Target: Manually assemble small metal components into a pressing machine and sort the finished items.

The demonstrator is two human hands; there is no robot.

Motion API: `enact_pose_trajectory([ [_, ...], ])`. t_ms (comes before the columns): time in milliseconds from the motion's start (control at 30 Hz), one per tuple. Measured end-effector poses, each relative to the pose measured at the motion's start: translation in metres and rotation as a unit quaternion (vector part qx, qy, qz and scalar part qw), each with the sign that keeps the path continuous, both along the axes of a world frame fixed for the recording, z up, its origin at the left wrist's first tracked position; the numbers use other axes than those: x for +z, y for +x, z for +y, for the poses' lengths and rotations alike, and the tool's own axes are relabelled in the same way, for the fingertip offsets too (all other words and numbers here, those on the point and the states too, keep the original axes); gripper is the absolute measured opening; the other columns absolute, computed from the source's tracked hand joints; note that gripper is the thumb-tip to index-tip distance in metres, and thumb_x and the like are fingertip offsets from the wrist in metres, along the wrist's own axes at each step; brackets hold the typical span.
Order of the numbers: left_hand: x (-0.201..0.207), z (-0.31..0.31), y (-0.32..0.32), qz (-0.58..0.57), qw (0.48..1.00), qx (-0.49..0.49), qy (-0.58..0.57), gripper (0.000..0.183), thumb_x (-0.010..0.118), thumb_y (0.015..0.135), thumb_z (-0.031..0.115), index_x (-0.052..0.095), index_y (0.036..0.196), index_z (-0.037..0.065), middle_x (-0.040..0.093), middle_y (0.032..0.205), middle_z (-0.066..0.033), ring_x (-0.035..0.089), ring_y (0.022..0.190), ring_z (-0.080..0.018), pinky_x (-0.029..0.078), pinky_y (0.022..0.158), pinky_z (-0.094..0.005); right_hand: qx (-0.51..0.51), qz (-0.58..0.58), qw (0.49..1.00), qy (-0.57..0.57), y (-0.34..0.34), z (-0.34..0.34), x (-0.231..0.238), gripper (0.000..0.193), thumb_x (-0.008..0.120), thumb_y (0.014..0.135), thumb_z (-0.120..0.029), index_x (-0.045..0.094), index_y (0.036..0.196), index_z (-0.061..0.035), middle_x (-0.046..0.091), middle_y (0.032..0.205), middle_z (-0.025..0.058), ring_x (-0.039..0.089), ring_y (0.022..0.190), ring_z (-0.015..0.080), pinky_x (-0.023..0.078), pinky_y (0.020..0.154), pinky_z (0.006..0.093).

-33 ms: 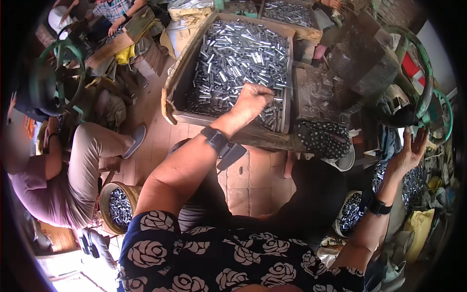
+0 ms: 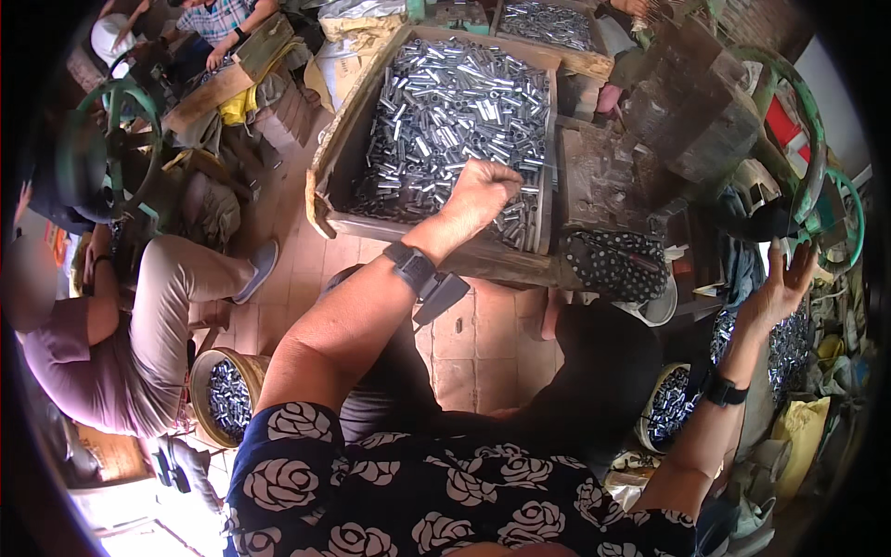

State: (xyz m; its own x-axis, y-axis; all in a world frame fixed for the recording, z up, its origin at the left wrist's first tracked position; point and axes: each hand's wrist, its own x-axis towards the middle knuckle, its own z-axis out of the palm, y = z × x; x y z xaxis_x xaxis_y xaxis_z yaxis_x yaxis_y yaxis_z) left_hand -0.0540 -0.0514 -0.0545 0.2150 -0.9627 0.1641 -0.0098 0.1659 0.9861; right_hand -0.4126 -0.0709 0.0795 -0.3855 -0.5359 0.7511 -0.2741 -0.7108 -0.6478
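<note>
My left hand (image 2: 483,195) is over the near right part of a wooden tray (image 2: 445,237) heaped with short shiny metal tubes (image 2: 455,102). Its thumb and fingers are pinched together; whatever they hold is hidden or too small to name. To the right, my right hand (image 2: 784,290) is raised with fingers spread, just below a dark rounded piece (image 2: 772,223) on the green wheel (image 2: 817,139). Whether the fingertips touch that piece I cannot tell. Beside the tray stands a dark, worn metal press block (image 2: 603,176).
Buckets of metal pieces stand at the left (image 2: 227,399) and right (image 2: 670,404). A seated person (image 2: 121,343) is close on the left; another person (image 2: 218,28) works at the far left. A dotted black cloth (image 2: 614,265) hangs below the press. A yellow sack (image 2: 800,446) lies at the right.
</note>
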Motion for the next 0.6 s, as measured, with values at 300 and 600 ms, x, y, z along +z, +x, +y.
enact_pose_trajectory([
  [300, 0.000, -0.021, -0.034, -0.127, 0.992, -0.004, -0.013, 0.021, 0.049, 0.070, 0.001, 0.063, 0.083, -0.006, 0.059, 0.061, -0.0099, 0.053, 0.057, -0.0123, 0.043, 0.054, -0.0275, 0.060, -0.126, 0.977, 0.160, -0.029, -0.089, -0.064, 0.035, 0.071, 0.068, -0.001, 0.059, 0.100, -0.0001, 0.060, 0.090, 0.0043, 0.055, 0.080, 0.0135, 0.043, 0.078, 0.0259],
  [600, -0.008, -0.085, -0.060, -0.175, 0.984, -0.006, -0.018, 0.017, 0.055, 0.072, 0.002, 0.063, 0.085, -0.006, 0.061, 0.067, -0.0062, 0.052, 0.062, -0.0101, 0.043, 0.057, -0.0246, 0.054, 0.012, 0.969, 0.240, -0.048, -0.083, -0.016, 0.028, 0.071, 0.064, -0.006, 0.061, 0.090, -0.0017, 0.060, 0.084, 0.0035, 0.056, 0.072, 0.0124, 0.044, 0.069, 0.0252],
])
